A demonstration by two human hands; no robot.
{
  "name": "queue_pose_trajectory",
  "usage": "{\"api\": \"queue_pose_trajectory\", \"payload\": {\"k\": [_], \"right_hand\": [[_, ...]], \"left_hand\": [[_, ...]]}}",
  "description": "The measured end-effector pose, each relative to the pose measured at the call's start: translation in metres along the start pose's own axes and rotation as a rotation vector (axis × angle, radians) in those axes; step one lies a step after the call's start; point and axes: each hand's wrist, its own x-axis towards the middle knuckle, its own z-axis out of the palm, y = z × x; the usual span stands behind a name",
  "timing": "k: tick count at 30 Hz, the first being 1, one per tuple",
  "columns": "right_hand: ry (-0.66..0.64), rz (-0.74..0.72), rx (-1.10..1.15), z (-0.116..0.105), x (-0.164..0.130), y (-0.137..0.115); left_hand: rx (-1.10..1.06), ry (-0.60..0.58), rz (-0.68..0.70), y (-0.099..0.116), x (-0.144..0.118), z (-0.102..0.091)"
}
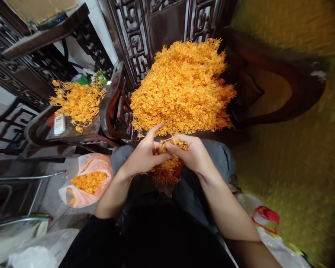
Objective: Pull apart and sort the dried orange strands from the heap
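Over my lap, both hands meet around orange stringy plastic sprigs point(181, 146). My right hand point(192, 152) is closed on them, thumb pointing left and fingers curled. My left hand point(145, 153) touches from the other side; its index finger stretches up and its thumb lies apart, while the other fingers bend around a thin orange strand. Beneath the hands, more sprigs fill a clear bag point(167, 190) between my knees, partly hidden. Just beyond them rises a big heap of the same orange sprigs point(181, 87) on a dark carved wooden seat.
To the left, a smaller orange pile point(79, 100) and a white packet point(59, 124) lie on a wooden side table point(69, 138). A pink plastic bag point(103, 163) with orange pieces stands on the floor. At right are a chair arm point(304, 93) and a red-handled container point(266, 217).
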Motion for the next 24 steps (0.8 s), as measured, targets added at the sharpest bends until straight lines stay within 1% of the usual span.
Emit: {"api": "queue_pose_trajectory", "payload": {"k": [2,4,5,6,8,10,12,14,16,17,18,20,22,24], "right_hand": [[0.193,0.019,-0.03,0.002,0.0,0.006],[0.405,-0.005,-0.082,0.002,0.001,0.013],[0.476,-0.022,-0.112,0.002,0.001,0.016],[0.501,-0.034,-0.14,0.001,0.001,0.018],[0.436,-0.03,-0.159,-0.001,0.0,0.022],[0.341,-0.017,-0.146,-0.004,-0.004,0.024],[0.28,-0.042,-0.186,-0.008,-0.01,0.029],[0.228,-0.091,-0.339,-0.015,-0.016,0.038],[0.204,-0.102,-0.49,-0.025,-0.022,0.048],[0.215,-0.087,-0.513,-0.031,-0.025,0.053],[0.233,-0.058,-0.485,-0.036,-0.028,0.056],[0.262,0.006,-0.329,-0.043,-0.033,0.056],[0.255,0.037,-0.175,-0.047,-0.038,0.05],[0.249,0.027,-0.093,-0.048,-0.042,0.04]], "left_hand": [[-0.023,-0.014,-0.011,0.0,0.001,0.002],[-0.028,-0.057,-0.05,-0.002,0.001,0.003],[-0.028,-0.082,-0.074,-0.004,0.002,0.004],[-0.026,-0.099,-0.094,-0.006,0.002,0.005],[-0.028,-0.085,-0.103,-0.01,0.003,0.006],[-0.05,-0.036,-0.092,-0.011,0.003,0.003],[-0.097,0.023,-0.067,-0.009,0.001,-0.003],[-0.15,0.109,-0.016,-0.003,-0.003,-0.012],[-0.155,0.176,0.026,0.002,-0.007,-0.02],[-0.137,0.178,0.024,0.004,-0.009,-0.023],[-0.107,0.156,0.002,0.005,-0.01,-0.024],[-0.046,0.072,-0.072,0.004,-0.01,-0.021],[-0.004,0.012,-0.121,0.001,-0.009,-0.016],[0.051,-0.019,-0.13,-0.003,-0.007,-0.014]]}}
